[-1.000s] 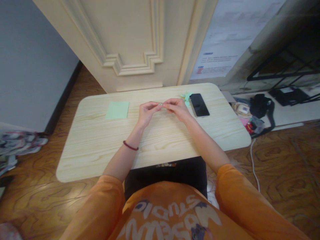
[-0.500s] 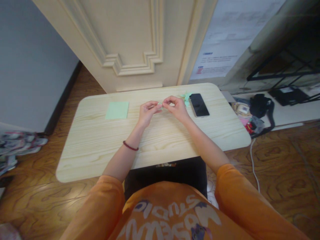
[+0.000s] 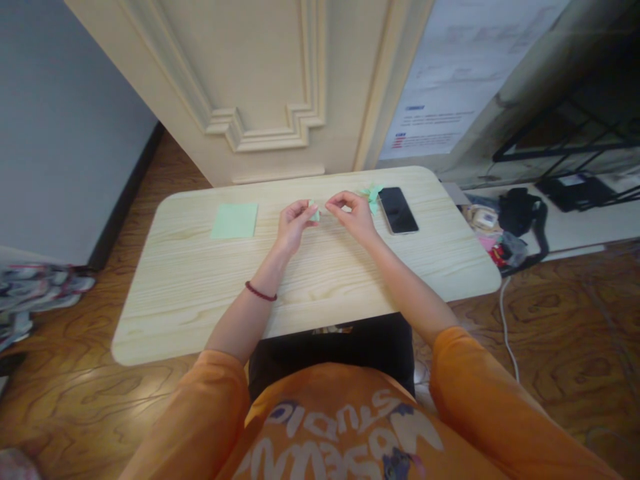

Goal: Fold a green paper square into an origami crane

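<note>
My left hand (image 3: 294,223) pinches a small folded piece of green paper (image 3: 314,211) between thumb and fingers, just above the table. Across a narrow gap to the right is my right hand (image 3: 353,215), its thumb and forefinger tips drawn together and pointing at the paper. Nothing shows between those tips. A flat square of green paper (image 3: 235,221) lies on the table left of my left hand. Just beyond my right hand sits a cluster of folded green paper pieces (image 3: 373,196), touching or close to a dark-screened phone (image 3: 399,210).
The pale wood-grain table (image 3: 200,293) has rounded corners and stands against a cream moulded panel (image 3: 265,73). To its right, a low shelf (image 3: 570,233) carries a black bag (image 3: 517,210) and small packets. A white cable (image 3: 509,333) hangs to the wooden floor.
My right fingertips have come off the folded green paper, leaving a small gap. More of the paper now shows upright in my left hand. The square sheet and phone stay put.
</note>
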The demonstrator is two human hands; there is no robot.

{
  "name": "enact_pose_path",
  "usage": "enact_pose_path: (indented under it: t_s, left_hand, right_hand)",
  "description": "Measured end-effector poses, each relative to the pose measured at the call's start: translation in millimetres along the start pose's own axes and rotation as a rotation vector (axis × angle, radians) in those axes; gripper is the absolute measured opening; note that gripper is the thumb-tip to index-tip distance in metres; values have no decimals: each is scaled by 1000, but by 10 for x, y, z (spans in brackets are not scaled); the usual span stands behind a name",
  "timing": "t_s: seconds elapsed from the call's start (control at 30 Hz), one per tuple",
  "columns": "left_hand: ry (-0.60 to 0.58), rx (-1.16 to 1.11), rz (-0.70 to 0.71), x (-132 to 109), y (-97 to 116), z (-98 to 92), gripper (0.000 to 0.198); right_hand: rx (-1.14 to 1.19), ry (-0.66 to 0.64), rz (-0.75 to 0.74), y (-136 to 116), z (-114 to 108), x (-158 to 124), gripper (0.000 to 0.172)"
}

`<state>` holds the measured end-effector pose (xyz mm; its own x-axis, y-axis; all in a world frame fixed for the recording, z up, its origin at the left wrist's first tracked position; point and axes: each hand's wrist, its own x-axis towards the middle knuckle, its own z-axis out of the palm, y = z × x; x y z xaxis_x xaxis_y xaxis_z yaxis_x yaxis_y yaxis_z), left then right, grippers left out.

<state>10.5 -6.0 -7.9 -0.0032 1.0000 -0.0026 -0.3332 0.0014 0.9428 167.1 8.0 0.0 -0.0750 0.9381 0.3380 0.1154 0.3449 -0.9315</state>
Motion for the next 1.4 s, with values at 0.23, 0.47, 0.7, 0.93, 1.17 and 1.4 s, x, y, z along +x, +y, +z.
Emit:
enact_pose_path:
  t_s: [0.23,0.47,0.7,0.93,1.17,1.4]
  left_hand:
    - [-43,28,19,30,-55,-16,53]
    - [-103,47,33,30,-45,-33,40]
    - [12,167,120,31,-60,-45,32]
    - [-12,121,156,34,-105,-41,29]
    - [-22,40,59,-7,-72,4,33]
    - [-20,12,8,-45,-16,36,42]
  right_hand:
    - [246,-38,242,-44,-20,5,35]
    - [391,-97,359,-71,-25,-7,33]
    - [463,-127,392,-38,1,-30,34]
    - [430,-84,334,9,53,-41,33]
    - [327,-43,239,19,54,-37,30]
    - [329,-37,238,27,30,-22,30]
